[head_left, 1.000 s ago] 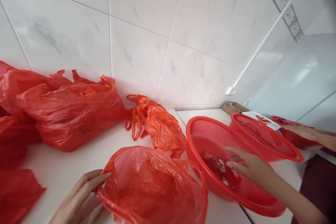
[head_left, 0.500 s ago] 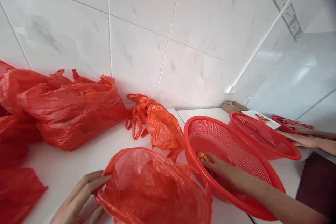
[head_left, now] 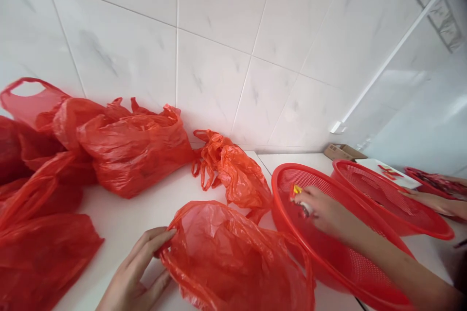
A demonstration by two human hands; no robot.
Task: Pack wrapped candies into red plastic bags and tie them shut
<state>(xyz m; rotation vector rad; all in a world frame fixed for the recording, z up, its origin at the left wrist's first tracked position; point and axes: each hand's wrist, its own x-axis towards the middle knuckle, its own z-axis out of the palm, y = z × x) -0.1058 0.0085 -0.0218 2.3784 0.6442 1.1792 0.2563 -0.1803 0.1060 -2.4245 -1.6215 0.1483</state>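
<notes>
My left hand pinches the rim of a red plastic bag, whose mouth gapes upward in front of me. Over the near red mesh basket, my right hand has its fingers closed around small shiny wrapped packets, one red and yellow, another whitish. What they contain does not show. The hand is at the basket's left part, near the rim beside the bag. My right forearm crosses the basket and covers part of its inside.
Filled red bags crowd the left side. Crumpled red bags lie by the wall. Further right are a second red basket, a white tray with red packets, a cardboard box and another person's hands.
My right hand has lifted from low inside the near basket, with the packets now showing in its fingers. My left hand keeps its hold on the bag. The view has shifted left.
</notes>
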